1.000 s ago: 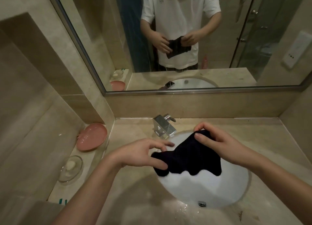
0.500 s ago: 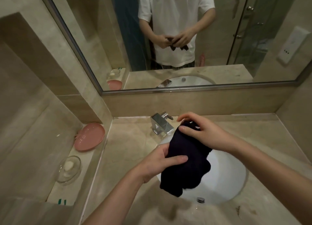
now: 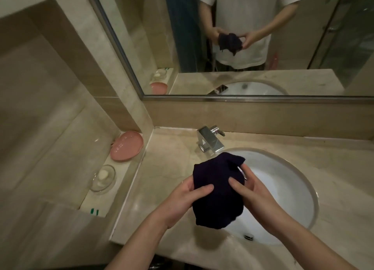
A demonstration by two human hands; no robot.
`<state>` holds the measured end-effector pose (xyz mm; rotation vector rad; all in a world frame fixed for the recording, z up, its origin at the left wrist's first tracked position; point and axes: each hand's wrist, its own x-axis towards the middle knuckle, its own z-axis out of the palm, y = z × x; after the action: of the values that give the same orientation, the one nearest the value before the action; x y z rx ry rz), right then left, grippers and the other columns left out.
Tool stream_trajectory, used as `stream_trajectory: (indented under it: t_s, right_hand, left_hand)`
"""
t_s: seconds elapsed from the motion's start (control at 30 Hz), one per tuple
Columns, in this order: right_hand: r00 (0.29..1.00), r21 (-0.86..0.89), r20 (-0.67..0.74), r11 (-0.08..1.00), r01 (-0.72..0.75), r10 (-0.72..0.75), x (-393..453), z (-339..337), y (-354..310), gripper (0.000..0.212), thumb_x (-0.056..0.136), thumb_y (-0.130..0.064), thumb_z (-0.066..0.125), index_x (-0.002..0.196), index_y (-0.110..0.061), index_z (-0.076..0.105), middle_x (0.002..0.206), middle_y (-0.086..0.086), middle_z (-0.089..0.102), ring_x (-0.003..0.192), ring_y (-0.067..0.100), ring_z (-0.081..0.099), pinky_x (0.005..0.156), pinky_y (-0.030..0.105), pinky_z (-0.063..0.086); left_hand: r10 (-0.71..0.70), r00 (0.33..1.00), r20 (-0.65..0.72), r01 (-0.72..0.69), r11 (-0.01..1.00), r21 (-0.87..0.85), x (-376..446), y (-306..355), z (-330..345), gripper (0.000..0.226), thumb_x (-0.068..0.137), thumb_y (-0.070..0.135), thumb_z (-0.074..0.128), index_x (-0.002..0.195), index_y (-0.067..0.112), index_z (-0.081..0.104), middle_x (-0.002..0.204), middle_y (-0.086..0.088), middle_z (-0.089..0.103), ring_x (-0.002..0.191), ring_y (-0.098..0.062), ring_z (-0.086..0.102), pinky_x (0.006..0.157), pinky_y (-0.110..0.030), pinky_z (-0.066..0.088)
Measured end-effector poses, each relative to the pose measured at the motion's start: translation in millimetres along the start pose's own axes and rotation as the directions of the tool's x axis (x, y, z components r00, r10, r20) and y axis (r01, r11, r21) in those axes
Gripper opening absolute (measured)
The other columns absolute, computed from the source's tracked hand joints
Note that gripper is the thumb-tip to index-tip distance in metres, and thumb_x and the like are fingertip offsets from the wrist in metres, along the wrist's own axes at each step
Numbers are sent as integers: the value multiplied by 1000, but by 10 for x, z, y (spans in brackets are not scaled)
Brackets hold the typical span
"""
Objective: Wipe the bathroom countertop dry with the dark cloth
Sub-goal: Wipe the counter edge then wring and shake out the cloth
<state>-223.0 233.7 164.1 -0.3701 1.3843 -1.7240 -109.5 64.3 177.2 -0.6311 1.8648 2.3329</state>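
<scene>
Bunching the dark cloth [image 3: 217, 190] between both hands, held in the air above the near-left rim of the sink [image 3: 283, 188], not touching the countertop [image 3: 172, 164]. Left hand [image 3: 182, 201] grips the cloth's left side, thumb laid across the front of the fabric; right hand [image 3: 251, 190] holds the right side, thumb pressed on the front, fingers curled behind. Cloth gathered into a loose wad, lower edge hanging free. Judged step: readying the cloth, wiping not yet begun. Faint wet sheen and droplets show on the near stretch of counter by the sink overflow; elsewhere wetness hard to tell in the dim light. Next move likely calls for lowering the wad flat onto the stone and passing it across, working around the faucet [image 3: 210, 140] at the far rim. Pink dish [image 3: 126, 145] and glass soap dish [image 3: 103, 177] sit on the lower ledge to the left, well apart from the hands. Mirror [image 3: 283, 36] beyond shows the same two-handed hold.
</scene>
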Motion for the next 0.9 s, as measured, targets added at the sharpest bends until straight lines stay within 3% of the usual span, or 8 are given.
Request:
stream_trajectory:
  t_s: [0.17, 0.3, 0.4, 0.47, 0.63, 0.7, 0.77, 0.9]
  right_hand:
    - [999, -197, 41, 980, -11, 19, 43, -58, -25, 84, 87, 0, 71, 143, -45, 28, 103, -3, 78, 98, 14, 74, 74, 16, 56]
    - [992, -361, 120, 932, 10, 36, 86, -150, -5, 106, 85, -1, 75, 150, -53, 10, 101, -1, 78, 99, 13, 73, 84, 22, 55]
    - [966, -574, 258, 803, 158, -5, 135, -171, 109, 78, 87, -4, 75, 142, -48, 42, 105, -9, 73, 107, 7, 68, 95, 24, 51]
    - [944, -699, 326, 658, 281, -56, 208, -166, 229, 45, 92, -12, 70, 119, -47, 61, 105, -18, 67, 103, 1, 63, 87, 21, 47]
    - [877, -822, 400, 319, 472, -267, 405, 3, 406, 21, 94, -26, 67, 112, -37, 70, 112, -11, 46, 110, 6, 42, 90, 19, 34]
    - [861, -792, 421, 347, 503, -287, 467, 95, 360, 17, 95, -28, 65, 108, -38, 69, 137, -10, 37, 135, 7, 28, 106, 25, 28]
    - [876, -714, 451, 520, 469, -170, 498, 221, 269, 15, 99, -28, 60, 107, -39, 67, 144, -15, 38, 140, 1, 29, 109, 23, 28]
    - [902, -428, 432, 884, 188, 18, 549, 571, 93, 10, 100, -21, 58, 107, -24, 65, 97, 1, 68, 87, 12, 62, 76, 23, 47]
  left_hand:
    - [71, 982, -177, -54, 993, 102, -126, -86, 23, 27, 99, 17, 60, 126, 19, 64, 121, 3, 73, 115, -15, 67, 97, -29, 53]
    - [69, 939, -336, -10, 985, 175, -291, -226, 5, 22, 99, 21, 62, 119, 19, 71, 113, 3, 76, 108, -13, 70, 96, -29, 54]
    - [41, 871, -490, 58, 981, 186, -404, -345, -35, 19, 92, 22, 72, 110, 17, 76, 103, 2, 78, 100, -14, 73, 93, -32, 57]
    - [24, 825, -564, 79, 984, 158, -479, -435, -40, 23, 84, 17, 80, 106, 14, 76, 98, -1, 78, 96, -17, 74, 89, -32, 58]
    - [29, 771, -637, 100, 981, 165, -672, -548, -64, 28, 75, 9, 86, 98, 11, 71, 99, 2, 76, 96, -16, 72, 85, -24, 56]
    - [161, 724, -671, 58, 955, 291, -734, -520, -176, 22, 75, 19, 87, 90, 15, 71, 115, 16, 68, 113, -4, 63, 94, -16, 47]
    - [269, 714, -647, -18, 930, 368, -782, -451, -317, 19, 79, 18, 84, 89, 15, 68, 131, 23, 59, 128, 7, 48, 105, -14, 36]
    - [283, 739, -611, -195, 959, 207, -805, -301, -543, 15, 88, 9, 73, 99, 6, 63, 104, -3, 74, 105, -17, 69, 88, -25, 54]
